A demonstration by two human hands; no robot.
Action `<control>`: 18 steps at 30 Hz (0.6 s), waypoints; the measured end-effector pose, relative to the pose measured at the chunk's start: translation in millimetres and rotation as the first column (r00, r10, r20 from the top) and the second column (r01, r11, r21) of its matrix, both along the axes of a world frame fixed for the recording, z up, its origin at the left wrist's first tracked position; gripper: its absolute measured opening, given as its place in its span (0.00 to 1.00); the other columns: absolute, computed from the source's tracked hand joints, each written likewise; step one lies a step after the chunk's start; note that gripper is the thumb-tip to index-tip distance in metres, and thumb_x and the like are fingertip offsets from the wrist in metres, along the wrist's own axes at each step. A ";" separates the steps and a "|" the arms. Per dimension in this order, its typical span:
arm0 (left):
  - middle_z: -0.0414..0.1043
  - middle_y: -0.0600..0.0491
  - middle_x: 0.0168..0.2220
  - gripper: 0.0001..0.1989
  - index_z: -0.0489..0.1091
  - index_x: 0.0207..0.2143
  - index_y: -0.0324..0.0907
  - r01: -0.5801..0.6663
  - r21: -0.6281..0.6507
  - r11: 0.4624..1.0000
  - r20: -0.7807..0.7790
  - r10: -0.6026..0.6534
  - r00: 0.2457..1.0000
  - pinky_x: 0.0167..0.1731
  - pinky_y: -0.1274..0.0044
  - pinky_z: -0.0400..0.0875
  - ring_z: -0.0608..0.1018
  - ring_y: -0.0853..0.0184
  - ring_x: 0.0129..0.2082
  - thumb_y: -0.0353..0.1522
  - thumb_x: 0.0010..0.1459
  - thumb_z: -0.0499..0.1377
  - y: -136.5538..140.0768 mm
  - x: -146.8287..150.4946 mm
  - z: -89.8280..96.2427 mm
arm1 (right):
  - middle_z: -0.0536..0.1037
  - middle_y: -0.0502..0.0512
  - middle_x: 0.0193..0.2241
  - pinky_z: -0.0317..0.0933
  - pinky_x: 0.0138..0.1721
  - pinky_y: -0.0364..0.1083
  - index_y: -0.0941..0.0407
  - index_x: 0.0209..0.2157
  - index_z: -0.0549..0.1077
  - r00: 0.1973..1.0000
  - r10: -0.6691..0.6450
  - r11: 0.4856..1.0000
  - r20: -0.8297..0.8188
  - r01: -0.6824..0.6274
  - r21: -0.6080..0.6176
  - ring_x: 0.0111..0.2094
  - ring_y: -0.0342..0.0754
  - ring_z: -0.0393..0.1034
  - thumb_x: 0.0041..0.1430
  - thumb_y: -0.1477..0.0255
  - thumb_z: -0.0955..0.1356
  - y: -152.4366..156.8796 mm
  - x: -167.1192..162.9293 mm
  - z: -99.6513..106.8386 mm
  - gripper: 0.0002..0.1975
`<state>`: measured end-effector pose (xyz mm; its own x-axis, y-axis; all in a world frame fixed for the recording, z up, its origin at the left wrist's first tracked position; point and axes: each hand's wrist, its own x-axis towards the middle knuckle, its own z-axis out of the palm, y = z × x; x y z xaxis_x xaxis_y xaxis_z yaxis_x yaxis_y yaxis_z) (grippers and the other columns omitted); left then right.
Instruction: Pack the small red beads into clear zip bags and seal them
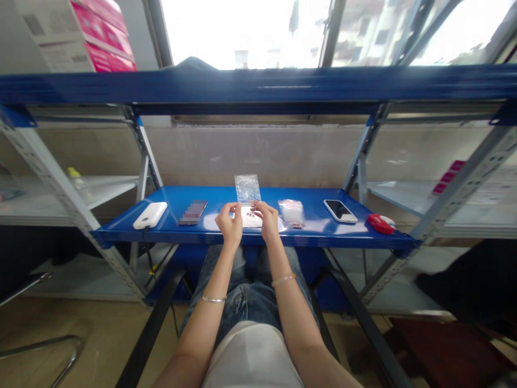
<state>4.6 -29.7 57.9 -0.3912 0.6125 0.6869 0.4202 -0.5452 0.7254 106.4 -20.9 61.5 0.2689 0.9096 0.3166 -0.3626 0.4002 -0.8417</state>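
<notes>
My left hand (231, 222) is above the front of the blue shelf, thumb and forefinger brought together in a pinch. Beside it, my right hand (267, 218) has its thumb and fingertips closed too. Whatever the fingertips hold is too small to make out. Between the hands lies a white sheet or pad (251, 222), with several tiny dark pieces (249, 214) on it. Just behind them a clear plastic bag (247, 187) lies on the shelf. To the right of my right hand are small clear bags (291, 212) in a pile, with little reddish-brown pieces at their near edge.
On the blue shelf (218, 194), a white power bank (150, 215) with a cable and a dark blurred phone-like object (193, 213) lie left. A white-edged phone (340, 210) and a red-and-white object (381, 223) lie right. Metal posts and a blue upper beam (258, 86) frame the space.
</notes>
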 end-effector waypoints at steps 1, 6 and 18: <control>0.74 0.52 0.29 0.11 0.71 0.29 0.42 -0.010 -0.005 1.000 -0.008 0.010 1.000 0.38 0.75 0.66 0.74 0.67 0.31 0.39 0.56 0.55 -0.3 0.0 0.2 | 0.74 0.50 0.22 0.59 0.32 0.42 0.57 0.24 0.76 1.000 -0.001 1.000 -0.011 0.001 -0.001 0.27 0.43 0.67 0.44 0.64 0.69 1.0 -0.4 -0.9 0.10; 0.76 0.52 0.30 0.10 0.70 0.30 0.43 -0.001 -0.054 0.999 -0.070 -0.003 0.998 0.39 0.75 0.67 0.76 0.66 0.32 0.39 0.57 0.54 3.3 -6.6 0.0 | 0.77 0.54 0.27 0.60 0.32 0.43 0.58 0.26 0.77 1.000 -0.008 1.000 0.009 0.008 -0.019 0.27 0.44 0.69 0.48 0.62 0.65 8.2 -2.9 -9.3 0.14; 0.77 0.46 0.37 0.09 0.72 0.30 0.43 -0.336 -0.598 0.728 -0.433 0.060 0.900 0.44 0.62 0.62 0.76 0.53 0.43 0.37 0.54 0.54 22.7 -85.3 -16.0 | 0.79 0.55 0.39 0.60 0.47 0.48 0.56 0.39 0.77 0.721 -0.110 0.992 0.685 0.032 0.125 0.44 0.49 0.70 0.56 0.73 0.62 8.4 -33.7 -29.5 0.13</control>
<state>-80.7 -7.1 41.9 -0.3661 0.8916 0.2664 0.7636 0.1243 0.6336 72.7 -12.4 32.0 0.0032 0.8507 0.5256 0.3343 0.4945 -0.8023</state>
